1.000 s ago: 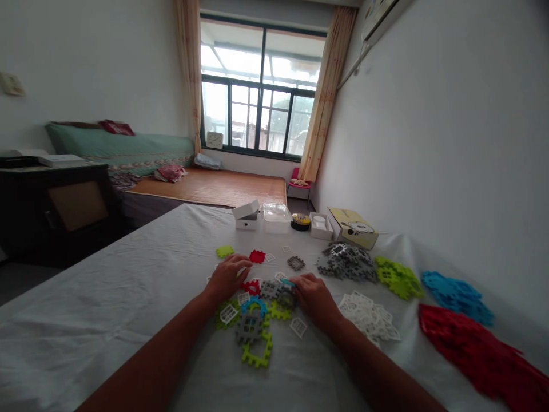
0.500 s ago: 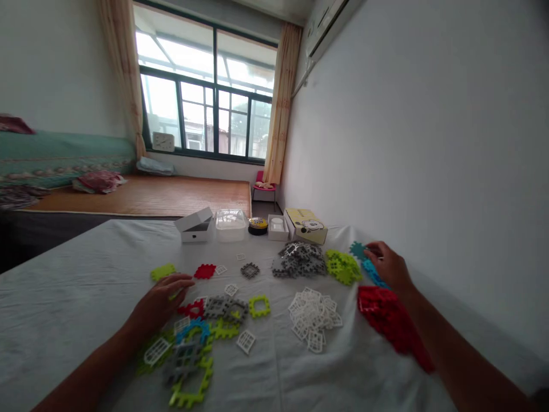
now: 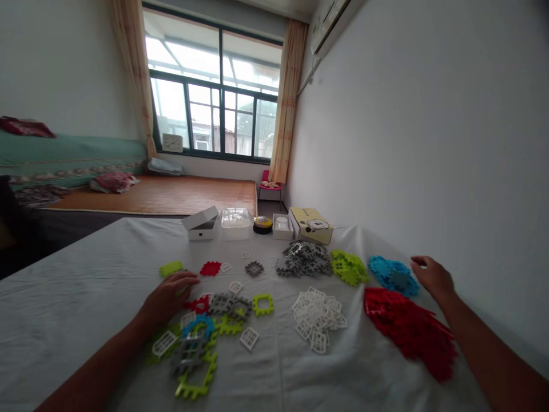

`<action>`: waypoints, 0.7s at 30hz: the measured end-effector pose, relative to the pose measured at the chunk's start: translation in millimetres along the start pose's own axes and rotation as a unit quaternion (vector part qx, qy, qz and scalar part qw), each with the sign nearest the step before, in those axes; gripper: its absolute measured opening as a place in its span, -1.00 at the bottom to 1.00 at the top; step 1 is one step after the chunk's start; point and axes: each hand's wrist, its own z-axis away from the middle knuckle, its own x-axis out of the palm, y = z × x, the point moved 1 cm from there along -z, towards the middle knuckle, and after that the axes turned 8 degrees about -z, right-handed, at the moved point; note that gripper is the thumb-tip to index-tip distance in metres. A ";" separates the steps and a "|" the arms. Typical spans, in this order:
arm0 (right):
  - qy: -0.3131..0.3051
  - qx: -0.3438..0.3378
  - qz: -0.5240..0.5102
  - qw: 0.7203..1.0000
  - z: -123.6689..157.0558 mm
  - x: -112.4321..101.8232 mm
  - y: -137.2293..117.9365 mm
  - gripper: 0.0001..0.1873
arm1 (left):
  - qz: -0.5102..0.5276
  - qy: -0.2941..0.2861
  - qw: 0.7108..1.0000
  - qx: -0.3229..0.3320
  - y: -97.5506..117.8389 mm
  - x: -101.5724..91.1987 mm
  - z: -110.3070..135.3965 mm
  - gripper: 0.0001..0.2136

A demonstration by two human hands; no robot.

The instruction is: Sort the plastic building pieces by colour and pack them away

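Note:
My left hand point(image 3: 175, 290) lies low over the left side of the table, its fingers stretched out flat. A bit of lime green shows under it. Beside it are a lime-green plastic building piece point(image 3: 171, 268), a red triangular-holed piece point(image 3: 199, 305) and grey toothed pieces point(image 3: 221, 304). Nearer me, a cluster of toothed frames includes a blue arch point(image 3: 203, 323) and a lime-green square frame point(image 3: 212, 372). On the right, my right hand point(image 3: 434, 278) hovers just beside the blue pile point(image 3: 388, 273), fingers partly curled and apart, with nothing visible in them.
Sorted piles stand at the right: grey point(image 3: 304, 260), lime-green point(image 3: 349, 268), white window pieces point(image 3: 317, 317) and red point(image 3: 409, 332). Along the far edge are a white box point(image 3: 202, 228), a clear tub point(image 3: 235, 224), a round tin point(image 3: 262, 225) and a yellow box point(image 3: 311, 224).
My right hand has let go of the teal piece over the blue pile and moved right. The view has shifted slightly; my left hand stays over the same spot.

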 end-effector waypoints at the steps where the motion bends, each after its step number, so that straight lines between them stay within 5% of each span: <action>1: -0.012 -0.007 -0.006 1.000 3.4 5.3 -14.6 -0.69 | 0.006 0.004 1.000 -0.003 3.5 -0.9 0.0 -0.72; 5: -0.158 -0.113 -0.131 0.972 61.0 45.0 -119.9 -0.67 | 0.036 0.012 0.999 -0.002 17.6 -4.6 1.5 -0.75; 10: -0.425 -0.271 -0.281 0.816 201.0 79.8 -275.4 -0.76 | 0.055 0.022 0.998 -0.022 24.5 -8.4 5.8 -0.75; 12: -0.466 -0.370 -0.270 0.757 242.3 84.8 -320.4 -0.65 | 0.057 0.023 0.998 -0.029 25.0 -9.1 7.2 -0.75; 17: -0.454 -0.550 -0.181 0.677 275.6 104.5 -381.1 -0.37 | 0.057 0.010 0.998 -0.030 26.5 -6.9 7.2 -0.75; 21: -0.482 -0.583 -0.169 0.632 274.7 122.8 -396.5 -0.55 | 0.055 0.005 0.998 -0.017 27.3 -2.7 6.4 -0.76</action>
